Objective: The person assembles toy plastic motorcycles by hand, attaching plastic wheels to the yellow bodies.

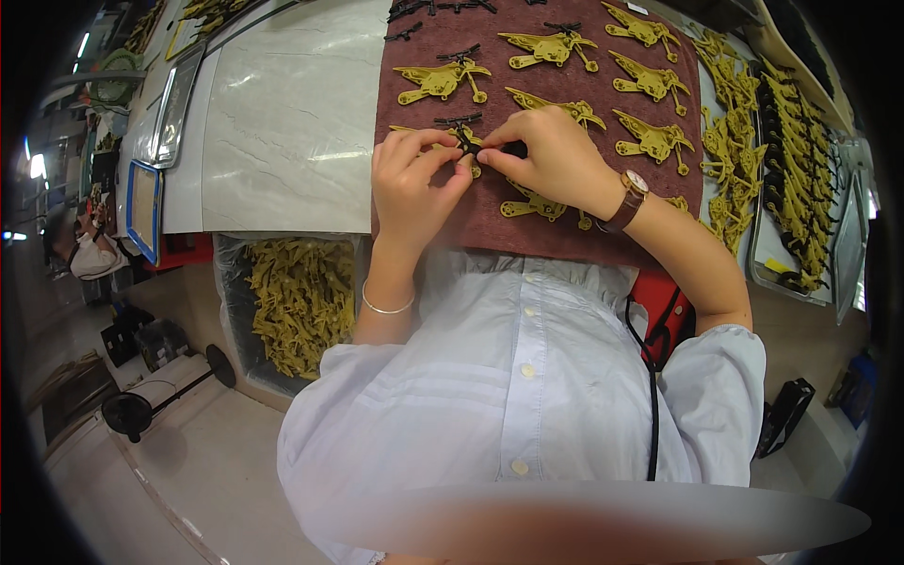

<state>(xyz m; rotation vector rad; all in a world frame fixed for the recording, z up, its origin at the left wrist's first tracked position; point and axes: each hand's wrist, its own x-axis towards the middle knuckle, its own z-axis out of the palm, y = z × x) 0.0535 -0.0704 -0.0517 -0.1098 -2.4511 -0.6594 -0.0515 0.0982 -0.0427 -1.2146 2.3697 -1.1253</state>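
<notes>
Both hands meet over the brown cloth. My left hand [412,179] has its thumb and fingers pinched at a small black part [468,146]. From the right, my right hand [556,155] pinches at the same black part, which the fingertips largely cover. An olive-yellow plastic piece [475,171] shows partly beneath them. Just beyond the fingers lies a thin black bar-shaped piece [459,120]. Similar olive-yellow pieces with a pointed end lie in rows around, such as one piece [441,81] farther off and another piece [654,137] to the right.
The brown cloth [603,231] covers the work surface before me, beside a pale marbled tabletop [292,122]. A lined bin [231,292] full of olive-yellow pieces stands below left. More pieces [730,141] are heaped at right, beside a tray [767,268] of black-and-yellow assemblies. A blue-framed tray [134,212] leans at left.
</notes>
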